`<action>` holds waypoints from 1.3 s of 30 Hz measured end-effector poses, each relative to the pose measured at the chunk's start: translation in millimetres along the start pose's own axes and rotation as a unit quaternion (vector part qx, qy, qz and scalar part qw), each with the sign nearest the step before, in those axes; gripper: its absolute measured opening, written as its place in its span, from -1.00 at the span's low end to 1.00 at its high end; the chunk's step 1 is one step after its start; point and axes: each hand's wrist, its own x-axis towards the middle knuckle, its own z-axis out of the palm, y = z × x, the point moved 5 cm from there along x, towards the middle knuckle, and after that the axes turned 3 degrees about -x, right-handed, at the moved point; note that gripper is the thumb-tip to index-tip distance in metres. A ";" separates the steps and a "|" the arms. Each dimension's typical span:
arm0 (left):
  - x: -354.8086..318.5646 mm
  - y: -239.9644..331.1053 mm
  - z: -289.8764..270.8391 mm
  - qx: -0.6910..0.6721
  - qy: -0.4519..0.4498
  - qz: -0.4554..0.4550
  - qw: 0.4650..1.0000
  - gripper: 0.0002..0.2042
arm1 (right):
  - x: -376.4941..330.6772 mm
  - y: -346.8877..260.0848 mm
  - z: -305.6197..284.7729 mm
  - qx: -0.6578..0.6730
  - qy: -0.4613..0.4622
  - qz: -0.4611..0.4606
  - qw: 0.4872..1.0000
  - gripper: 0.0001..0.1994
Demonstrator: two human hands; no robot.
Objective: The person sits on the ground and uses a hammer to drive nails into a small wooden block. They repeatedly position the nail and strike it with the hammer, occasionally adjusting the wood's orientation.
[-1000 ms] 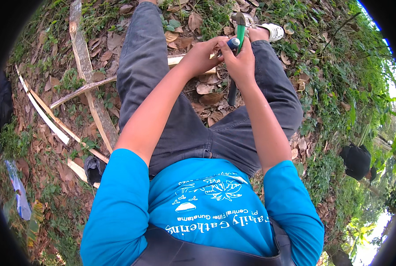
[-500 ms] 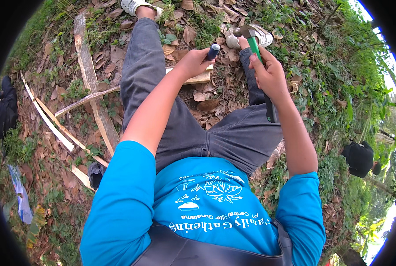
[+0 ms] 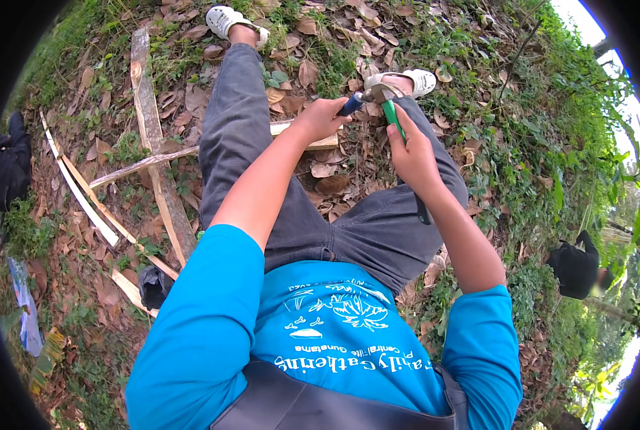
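L hand (image 3: 322, 118) fisted, R hand (image 3: 411, 154) fisted, both arms stretched fwd

The ground (image 3: 348, 154) is bare earth strewn with dry brown leaves, with green weeds thick along the right of the frame. At the left lie a long weathered plank (image 3: 159, 154), a thin stick (image 3: 144, 165) crossing it, and pale split strips (image 3: 83, 197). A short pale board (image 3: 313, 136) lies at upper centre. Two white sandals (image 3: 234, 18) rest at the top.

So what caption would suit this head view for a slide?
Seated on leafy ground, left hand grips a blue-handled tool against a green-handled tool in the right hand.
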 end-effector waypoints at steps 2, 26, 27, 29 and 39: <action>0.1 -3.9 -7.5 0.007 0.018 0.016 1.000 -0.76 | 3.3 -19.9 -28.1 0.067 0.058 0.011 0.996 -0.56; 13.9 0.1 -4.5 0.003 -0.053 0.016 0.998 -0.74 | 3.7 27.8 6.7 0.003 0.012 -0.026 1.000 -0.56; 4.2 -6.5 -8.0 -0.022 -0.017 0.048 0.998 -0.76 | 7.6 -5.1 -10.8 0.119 0.007 0.020 0.993 -0.57; -1.1 -8.7 -10.0 -0.036 -0.040 -0.012 0.998 -0.77 | 8.3 -53.3 -60.9 0.252 0.071 -0.009 0.965 -0.61; -0.5 -1.6 0.7 -0.029 -0.054 0.039 0.997 -0.77 | 8.1 25.3 -3.0 0.108 0.002 0.055 0.993 -0.70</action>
